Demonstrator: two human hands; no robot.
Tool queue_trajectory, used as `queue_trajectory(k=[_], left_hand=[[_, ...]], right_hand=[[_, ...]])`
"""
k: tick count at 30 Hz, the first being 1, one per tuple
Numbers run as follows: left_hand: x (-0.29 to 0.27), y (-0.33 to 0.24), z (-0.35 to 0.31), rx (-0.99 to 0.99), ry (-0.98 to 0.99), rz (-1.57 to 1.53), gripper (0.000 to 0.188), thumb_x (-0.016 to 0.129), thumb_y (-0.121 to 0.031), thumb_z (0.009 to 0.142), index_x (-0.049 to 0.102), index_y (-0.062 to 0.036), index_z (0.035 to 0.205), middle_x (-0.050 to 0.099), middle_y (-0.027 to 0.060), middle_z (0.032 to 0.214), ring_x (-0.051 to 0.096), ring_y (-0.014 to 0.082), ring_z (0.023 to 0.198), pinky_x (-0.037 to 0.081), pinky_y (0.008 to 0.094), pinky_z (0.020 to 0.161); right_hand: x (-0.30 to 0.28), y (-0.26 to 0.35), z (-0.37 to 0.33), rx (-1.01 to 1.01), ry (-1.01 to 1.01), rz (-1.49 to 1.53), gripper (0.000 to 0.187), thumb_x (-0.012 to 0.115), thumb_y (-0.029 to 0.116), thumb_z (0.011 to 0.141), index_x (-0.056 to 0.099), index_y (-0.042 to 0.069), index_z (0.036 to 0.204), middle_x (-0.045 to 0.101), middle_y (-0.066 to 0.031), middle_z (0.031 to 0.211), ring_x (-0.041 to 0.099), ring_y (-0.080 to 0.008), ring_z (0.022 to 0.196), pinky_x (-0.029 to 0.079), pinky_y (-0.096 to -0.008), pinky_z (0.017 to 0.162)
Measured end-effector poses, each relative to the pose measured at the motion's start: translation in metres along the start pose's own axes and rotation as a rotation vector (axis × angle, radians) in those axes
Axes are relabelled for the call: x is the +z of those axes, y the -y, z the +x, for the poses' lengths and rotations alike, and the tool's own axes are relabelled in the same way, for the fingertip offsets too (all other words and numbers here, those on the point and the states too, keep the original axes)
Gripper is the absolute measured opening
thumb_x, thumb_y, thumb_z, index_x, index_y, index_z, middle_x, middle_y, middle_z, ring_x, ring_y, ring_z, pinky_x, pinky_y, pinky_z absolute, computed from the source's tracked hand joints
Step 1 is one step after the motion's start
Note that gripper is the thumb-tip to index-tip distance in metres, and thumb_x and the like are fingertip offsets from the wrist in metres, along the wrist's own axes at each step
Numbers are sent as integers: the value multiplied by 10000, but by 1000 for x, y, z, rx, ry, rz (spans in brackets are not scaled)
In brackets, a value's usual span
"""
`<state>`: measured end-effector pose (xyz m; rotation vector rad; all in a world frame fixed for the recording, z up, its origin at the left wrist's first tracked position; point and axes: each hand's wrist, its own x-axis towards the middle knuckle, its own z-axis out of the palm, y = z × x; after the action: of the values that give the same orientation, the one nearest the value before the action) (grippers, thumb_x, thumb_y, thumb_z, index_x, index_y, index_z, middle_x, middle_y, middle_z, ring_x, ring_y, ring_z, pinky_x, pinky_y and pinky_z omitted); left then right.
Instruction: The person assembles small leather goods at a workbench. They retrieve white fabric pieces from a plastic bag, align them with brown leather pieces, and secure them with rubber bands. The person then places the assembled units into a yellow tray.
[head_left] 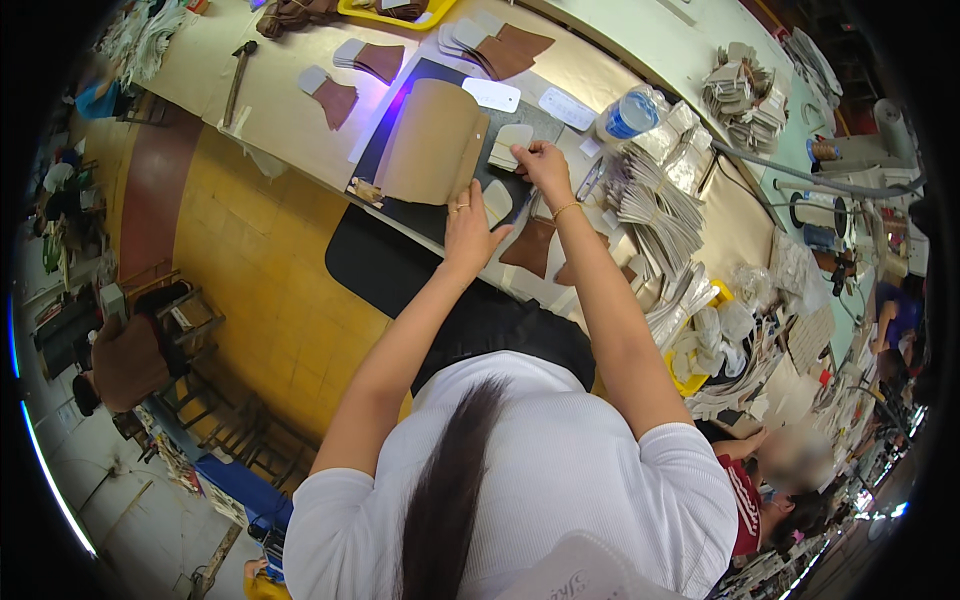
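A bent sheet of brown card (428, 140) stands raised over a dark board (400, 203) on the bench. My left hand (468, 232) lies by its lower right corner, fingers stretched out, next to a pale rounded piece (497, 200). My right hand (545, 170) pinches the edge of a pale flat piece (512, 143) at the board's right side. Whether that piece is one layer or several, I cannot tell. Brown flared pieces (529, 248) lie close by my right wrist. White tags (490, 95) rest beyond the card.
Brown pieces with pale ends (328, 98) and a hammer (238, 82) lie at the far left. A yellow tray (400, 14) sits at the back. On the right are a blue-and-clear container (630, 115) and stacked pale pieces (655, 195). Other people work at both sides.
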<state>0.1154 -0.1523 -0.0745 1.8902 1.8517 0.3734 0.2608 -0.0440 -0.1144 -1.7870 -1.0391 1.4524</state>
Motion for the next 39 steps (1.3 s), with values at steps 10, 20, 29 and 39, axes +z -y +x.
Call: queue_trajectory(k=[10, 20, 29, 39], left_hand=[[-19, 8, 5, -311, 535, -1231, 710, 773, -152, 751, 416, 4, 1344, 489, 104, 1298, 542, 229, 1129, 422, 352, 982], [-134, -44, -40, -47, 806, -1572, 771, 725, -109, 735, 348, -47, 1405, 438, 67, 1352, 422, 170, 1270, 325, 337, 1076], [-152, -58, -55, 27, 846, -1637, 774, 717, -124, 712, 360, -67, 1396, 454, 49, 1343, 443, 170, 1257, 335, 335, 1071], [-151, -59, -68, 65, 828, -1632, 784, 711, -125, 701, 359, -66, 1399, 463, 40, 1321, 456, 159, 1229, 351, 317, 1046]], right_hand=[[-36, 2, -65, -225, 71, 184, 282, 619, 157, 904, 569, 10, 1139, 605, -73, 869, 640, -157, 728, 504, -262, 686], [-86, 90, -205, -839, 248, -75, 492, 667, -89, 707, 654, 136, 1144, 464, -103, 1315, 527, -260, 1152, 444, -367, 915], [-84, 100, -230, -938, 218, -97, 444, 748, -34, 707, 672, 140, 1108, 451, -101, 1328, 542, -256, 1149, 477, -341, 851], [-83, 97, -239, -1059, 158, -153, 452, 807, 18, 684, 666, 131, 1098, 460, -116, 1315, 572, -256, 1091, 500, -347, 841]])
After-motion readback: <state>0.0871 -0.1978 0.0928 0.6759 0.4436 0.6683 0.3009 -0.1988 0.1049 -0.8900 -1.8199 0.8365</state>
